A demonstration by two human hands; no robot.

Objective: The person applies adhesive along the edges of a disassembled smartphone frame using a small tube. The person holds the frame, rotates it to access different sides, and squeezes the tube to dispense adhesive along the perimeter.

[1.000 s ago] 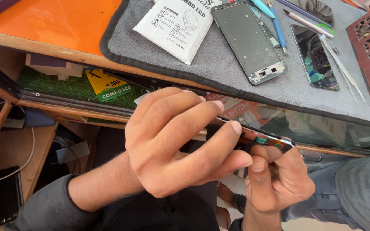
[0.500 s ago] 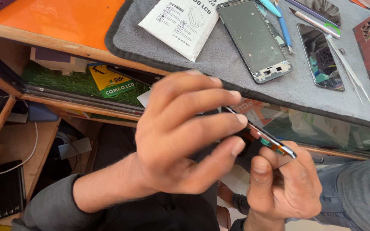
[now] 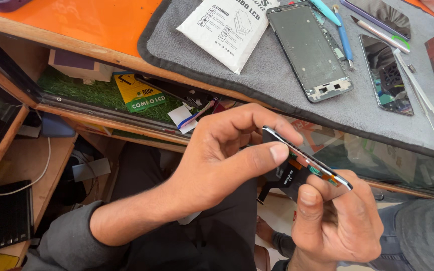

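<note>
I've got the phone screen panel (image 3: 305, 159) edge-on below the tabletop (image 3: 96, 30), left hand (image 3: 217, 165) fingers (image 3: 272, 151) clamped on its upper end, right hand (image 3: 337, 221) pinching the lower end. Up on the grey mat (image 3: 277, 80) lies a bare phone frame (image 3: 307, 50), well apart.

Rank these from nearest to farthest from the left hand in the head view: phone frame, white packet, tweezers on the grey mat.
1. Phone frame, straight above the left hand on the grey mat.
2. White packet, upper left of the frame; nearly as close.
3. Tweezers, far right.
</note>
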